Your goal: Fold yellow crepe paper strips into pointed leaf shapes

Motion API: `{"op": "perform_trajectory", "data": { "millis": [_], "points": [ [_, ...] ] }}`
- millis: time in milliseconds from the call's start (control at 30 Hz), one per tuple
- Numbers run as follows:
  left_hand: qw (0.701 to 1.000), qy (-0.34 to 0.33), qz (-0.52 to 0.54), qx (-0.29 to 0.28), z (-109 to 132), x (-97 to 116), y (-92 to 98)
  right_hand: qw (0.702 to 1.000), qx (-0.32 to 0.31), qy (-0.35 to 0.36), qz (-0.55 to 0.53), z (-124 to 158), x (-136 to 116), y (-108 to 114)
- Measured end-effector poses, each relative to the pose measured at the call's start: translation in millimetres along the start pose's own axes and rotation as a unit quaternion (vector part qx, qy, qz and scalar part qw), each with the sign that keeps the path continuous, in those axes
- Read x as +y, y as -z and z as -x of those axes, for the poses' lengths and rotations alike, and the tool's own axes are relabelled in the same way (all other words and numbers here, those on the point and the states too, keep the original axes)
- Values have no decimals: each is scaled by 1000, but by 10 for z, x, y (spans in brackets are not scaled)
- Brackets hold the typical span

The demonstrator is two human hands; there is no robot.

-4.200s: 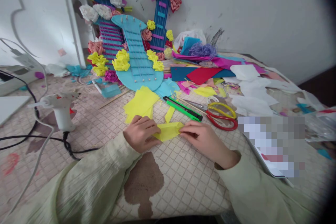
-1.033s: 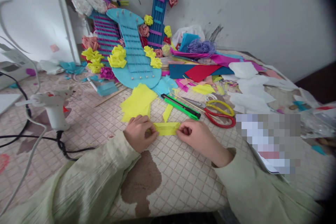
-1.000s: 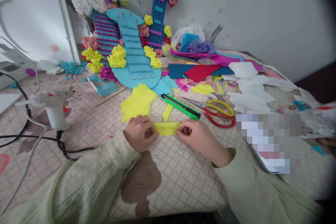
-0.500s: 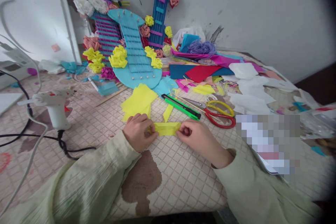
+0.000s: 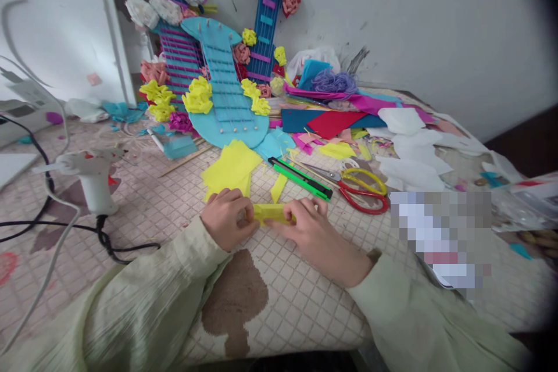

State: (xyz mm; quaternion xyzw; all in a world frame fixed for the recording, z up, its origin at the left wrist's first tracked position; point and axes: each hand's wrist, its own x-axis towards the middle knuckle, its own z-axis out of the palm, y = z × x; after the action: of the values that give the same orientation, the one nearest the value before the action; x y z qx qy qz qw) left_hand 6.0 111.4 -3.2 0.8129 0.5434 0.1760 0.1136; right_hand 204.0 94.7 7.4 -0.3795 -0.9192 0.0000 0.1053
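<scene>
Item: folded yellow strip, paper, narrow, lying low over the quilted table cover near its front edge. Its long axis runs 9 o'clock to 3 o'clock across the view.

Held by: both hands, each in contact, neither nearer than the other.
- Left hand: the strip sits at its 3 o'clock. The fingers are curled inward and closed on the strip's left end. The wrist rests on the cover and the forearm comes in from 7 o'clock.
- Right hand: the strip sits at its 10 o'clock. The fingers are laid over the right half with the thumb along the near edge, so the hand is clamped on the paper, knuckles up. The forearm comes in from 5 o'clock.

Adjacent, from the strip:
- 12 o'clock, just beside: a loose yellow offcut.
- 11 o'clock: a stack of yellow sheets, touching the left hand's knuckles.
- 1 o'clock: a green utility knife.
- 2 o'clock: scissors with red and yellow handles.
- 9 o'clock, well apart: a white glue gun, standing, with its cord trailing.
- 12 o'clock, far: a blue guitar-shaped craft with paper flowers.
</scene>
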Motion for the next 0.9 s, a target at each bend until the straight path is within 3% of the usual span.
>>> {"op": "perform_trajectory", "data": {
  "millis": [167,567,900],
  "points": [
    [1000,3,5,-4,-7,-3,-1,999,-21,35,24,0,-1,5],
    [1000,10,14,-8,-16,-10,-13,997,52,-51,-40,80,159,-57],
    [999,-25,37,31,-21,-42,-58,994,50,-64,-77,126,294,19]
  ]
}}
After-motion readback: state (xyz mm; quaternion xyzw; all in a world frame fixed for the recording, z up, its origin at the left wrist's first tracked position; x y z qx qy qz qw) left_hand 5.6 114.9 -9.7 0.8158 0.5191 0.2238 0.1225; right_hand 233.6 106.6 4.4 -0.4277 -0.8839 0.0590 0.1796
